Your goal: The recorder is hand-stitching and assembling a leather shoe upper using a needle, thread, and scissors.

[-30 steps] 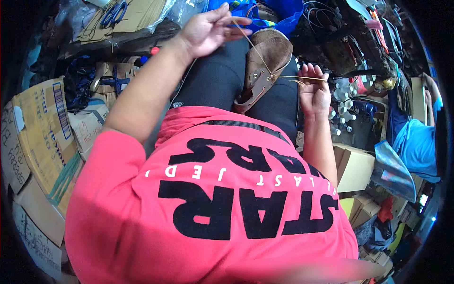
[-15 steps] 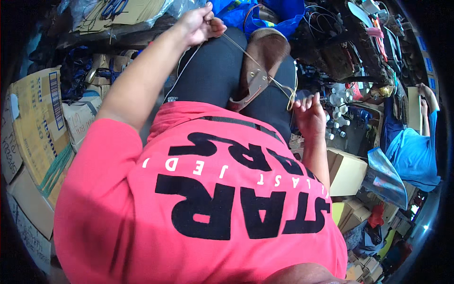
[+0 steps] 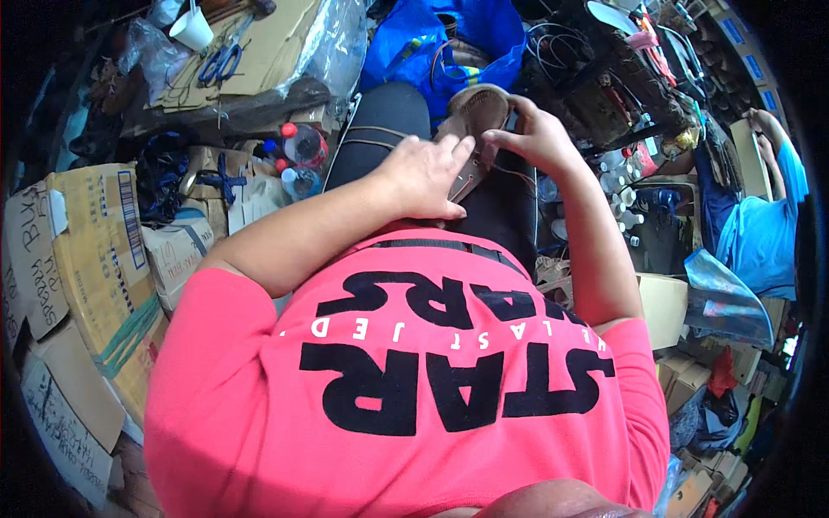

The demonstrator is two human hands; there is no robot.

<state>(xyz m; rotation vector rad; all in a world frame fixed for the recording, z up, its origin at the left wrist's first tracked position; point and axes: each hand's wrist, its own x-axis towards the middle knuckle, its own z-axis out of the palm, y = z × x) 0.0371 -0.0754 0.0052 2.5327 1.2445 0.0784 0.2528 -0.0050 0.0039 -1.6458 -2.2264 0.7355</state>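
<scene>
Left hand (image 3: 423, 177) lies flat on the brown shoe (image 3: 473, 129); right hand (image 3: 534, 134) pinches its far edge; tan cardboard boxes (image 3: 95, 250) stacked left.

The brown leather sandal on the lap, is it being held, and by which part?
Yes. The brown leather sandal lies on the lap; the left hand presses on its near end, and the right hand grips its right edge near the middle.

The shoe (image 3: 473, 129) lies on the person's lap, at 12 o'clock from the chest. The left hand (image 3: 425, 177) rests on the lap at the shoe's 7 o'clock, touching it. The right hand (image 3: 534, 134) is on the shoe's 3 o'clock side. Bottles (image 3: 298, 155) stand at 9 o'clock from the shoe. Scissors (image 3: 220, 65) lie on cardboard (image 3: 268, 52) at 10 o'clock. Boxes (image 3: 95, 250) sit far out at 8 o'clock.
</scene>
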